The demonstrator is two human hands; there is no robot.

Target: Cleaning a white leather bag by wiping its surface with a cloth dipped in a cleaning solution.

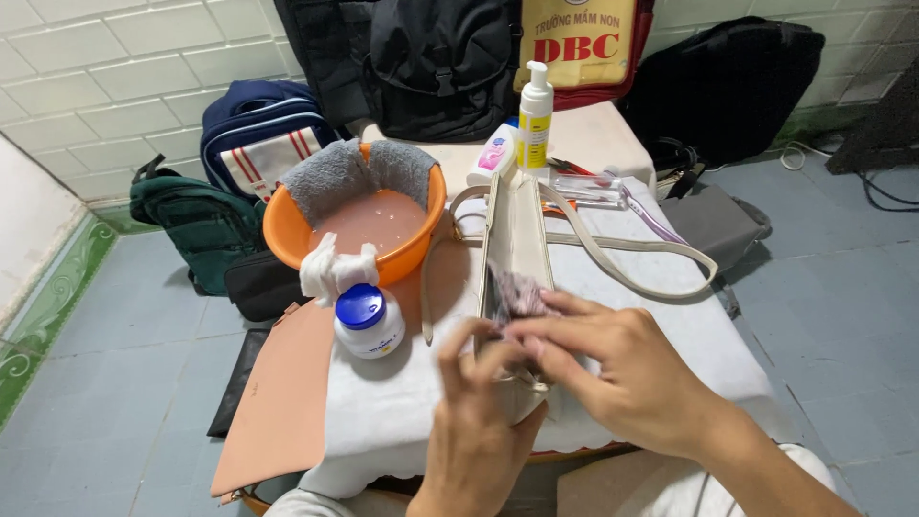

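I see a cream handbag standing on its edge in the middle of a small table covered by a white cloth, its long straps looping out to the right across the cloth. A small patterned rag sits at the bag's near end, right under the fingers. My right hand lies over the near end of the bag, its fingers pinched together on the rag. My left hand comes up from below with fingers curled against the bag's near side; it is blurred, so I cannot tell whether it truly grips the bag.

Just left of the bag stands a white jar with a blue lid, and behind it an orange basin of cloudy water with a grey towel draped over its far rim and a white cloth over its near rim. A white pump bottle and a small pink-and-white bottle stand beyond the bag. A tan leather sheet hangs off the table's left edge. Backpacks rest against the tiled wall.
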